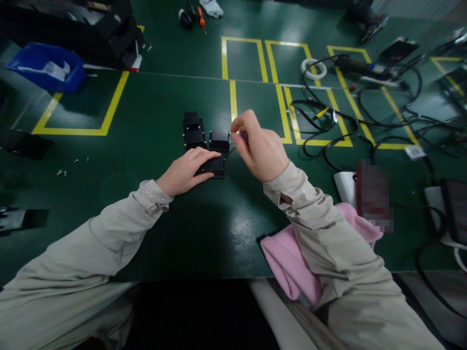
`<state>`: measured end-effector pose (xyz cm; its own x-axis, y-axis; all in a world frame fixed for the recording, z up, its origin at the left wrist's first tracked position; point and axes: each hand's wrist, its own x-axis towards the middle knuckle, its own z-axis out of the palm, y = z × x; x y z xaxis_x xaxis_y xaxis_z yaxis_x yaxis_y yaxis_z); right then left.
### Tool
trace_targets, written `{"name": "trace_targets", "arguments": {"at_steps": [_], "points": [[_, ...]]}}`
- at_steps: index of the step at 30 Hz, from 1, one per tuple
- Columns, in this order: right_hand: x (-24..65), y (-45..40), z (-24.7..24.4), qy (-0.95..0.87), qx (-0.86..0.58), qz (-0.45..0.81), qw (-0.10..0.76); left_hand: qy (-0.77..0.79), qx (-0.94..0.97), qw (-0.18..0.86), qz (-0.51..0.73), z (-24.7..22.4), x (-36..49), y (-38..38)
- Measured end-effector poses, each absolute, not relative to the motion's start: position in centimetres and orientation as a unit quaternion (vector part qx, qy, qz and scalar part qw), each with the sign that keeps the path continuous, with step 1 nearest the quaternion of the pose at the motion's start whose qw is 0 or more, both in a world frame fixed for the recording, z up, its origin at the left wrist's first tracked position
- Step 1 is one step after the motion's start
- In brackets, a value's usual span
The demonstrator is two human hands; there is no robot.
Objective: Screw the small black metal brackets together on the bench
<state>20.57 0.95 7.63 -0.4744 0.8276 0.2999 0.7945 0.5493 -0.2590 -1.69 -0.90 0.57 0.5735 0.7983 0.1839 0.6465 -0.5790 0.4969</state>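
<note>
At the middle of the green table, my left hand (186, 171) is closed over a small black box (216, 167), its fingers on the top and its thumb along the near edge. My right hand (260, 148) pinches the handle of a thin screwdriver (230, 152). The shaft slants down to the left, with the tip at the box's right side; whether it sits in a screw is too small to tell. Just beyond lie another black box (219, 137) and, to its left, more black boxes (194, 133) close together, with small shiny screws at their edges.
Loose screws (62, 172) lie on the left. A blue bin (47, 68) stands at the far left. Black cables (324, 141), a white ring roll (314, 69) and an electric screwdriver (361, 65) occupy the right. A pink cloth (288, 262) hangs at the near edge under my right forearm.
</note>
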Motion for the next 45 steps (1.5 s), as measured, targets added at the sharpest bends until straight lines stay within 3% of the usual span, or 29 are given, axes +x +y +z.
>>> {"name": "trace_targets", "arguments": {"at_steps": [18, 45], "points": [[20.40, 0.62, 7.90, -0.860, -0.484, 0.021, 0.161, 0.417, 0.869, 0.182, 0.195, 0.48, -1.70, -0.87], [20.50, 0.91, 7.66, -0.858, -0.477, 0.033, 0.190, 0.410, 0.874, 0.171, 0.198, 0.45, -1.74, -0.89]]}}
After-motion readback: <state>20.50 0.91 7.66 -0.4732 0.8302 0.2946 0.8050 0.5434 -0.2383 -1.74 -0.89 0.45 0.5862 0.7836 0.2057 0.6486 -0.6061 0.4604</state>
